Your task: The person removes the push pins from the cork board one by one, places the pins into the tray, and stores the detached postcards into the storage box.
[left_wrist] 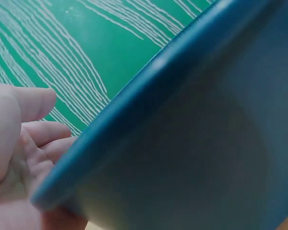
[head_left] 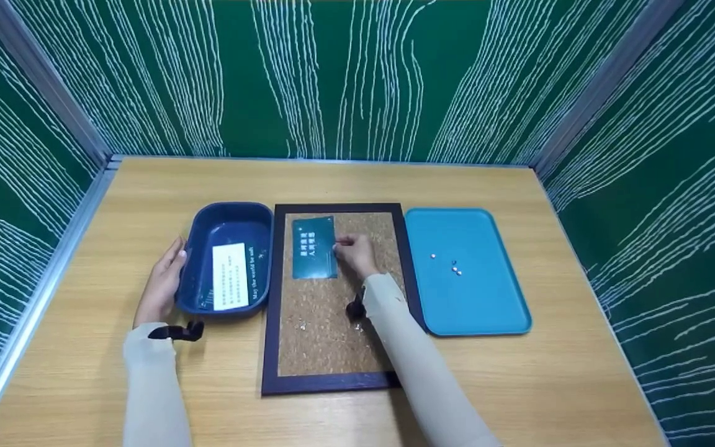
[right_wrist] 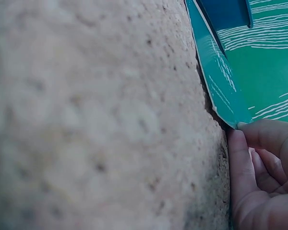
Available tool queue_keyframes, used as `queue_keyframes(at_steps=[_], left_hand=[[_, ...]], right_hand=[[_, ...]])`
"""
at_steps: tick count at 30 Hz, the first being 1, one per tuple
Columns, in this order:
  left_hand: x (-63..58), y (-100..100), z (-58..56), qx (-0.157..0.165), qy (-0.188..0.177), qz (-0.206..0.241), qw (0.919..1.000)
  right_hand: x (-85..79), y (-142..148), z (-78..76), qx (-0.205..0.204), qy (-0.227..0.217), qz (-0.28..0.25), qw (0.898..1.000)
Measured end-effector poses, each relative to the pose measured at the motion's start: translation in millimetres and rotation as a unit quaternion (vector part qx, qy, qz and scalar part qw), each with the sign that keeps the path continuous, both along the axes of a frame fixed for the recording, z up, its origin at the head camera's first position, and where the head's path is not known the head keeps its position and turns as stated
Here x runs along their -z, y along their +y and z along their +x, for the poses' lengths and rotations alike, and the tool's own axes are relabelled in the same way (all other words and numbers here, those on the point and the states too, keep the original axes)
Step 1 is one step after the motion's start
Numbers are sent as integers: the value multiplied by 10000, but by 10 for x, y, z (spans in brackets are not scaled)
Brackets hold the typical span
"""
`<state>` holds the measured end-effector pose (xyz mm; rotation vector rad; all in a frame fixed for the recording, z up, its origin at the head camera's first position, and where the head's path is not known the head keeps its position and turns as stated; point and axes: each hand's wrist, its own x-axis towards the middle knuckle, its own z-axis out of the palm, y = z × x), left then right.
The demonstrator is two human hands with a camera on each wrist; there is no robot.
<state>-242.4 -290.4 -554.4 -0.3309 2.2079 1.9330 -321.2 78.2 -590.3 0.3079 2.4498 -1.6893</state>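
A green card (head_left: 314, 248) with white characters lies on the upper left of the cork board (head_left: 314, 347). At the card's right edge, my right hand (head_left: 357, 253) pinches it between thumb and fingertips, close to the cork. The right wrist view shows the glossy card (right_wrist: 221, 81) slightly bent along its edge, with the thumb (right_wrist: 264, 134) on it. My left hand (head_left: 164, 279) rests against the left side of the blue basin (head_left: 193, 267). In the left wrist view, the thumb (left_wrist: 36, 101) stands off the basin's rim (left_wrist: 125, 105), and the loosely bent fingers are partly hidden behind it.
Inside the basin lies a white printed card (head_left: 230, 276). A turquoise tray (head_left: 475, 304) adjoins the board's right side and carries several tiny bead-like pieces (head_left: 457, 270). Small shiny spots (head_left: 357, 327) show on the lower cork. Green patterned panels (head_left: 370, 81) enclose the wooden table (head_left: 221, 385).
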Motion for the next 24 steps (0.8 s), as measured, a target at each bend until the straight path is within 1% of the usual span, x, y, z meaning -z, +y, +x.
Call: queue_keyframes(at_steps=[3, 7, 11, 14, 18, 21, 24], left_hand=[[56, 18, 19, -142, 83, 255, 9995], [105, 46, 40, -301, 83, 504, 9982], [132, 58, 54, -416, 13, 707, 9966], [149, 55, 61, -506, -15, 984, 9939], [165, 55, 65, -591, 26, 1413, 9882], [165, 64, 66, -639, 32, 1552, 9858], [162, 70, 68, -677, -56, 1575, 9852]], right_hand=[[13, -1, -3, 3, 111, -14, 9999], [24, -4, -5, -16, 217, -38, 9998], [17, -4, -1, -5, 156, -85, 9998], [6, -6, 2, 11, 68, -93, 9999], [-3, -8, 6, 15, 42, -80, 10000], [2, -5, 8, 17, 97, -94, 9999], [15, 2, 9, 19, 139, -83, 9999]])
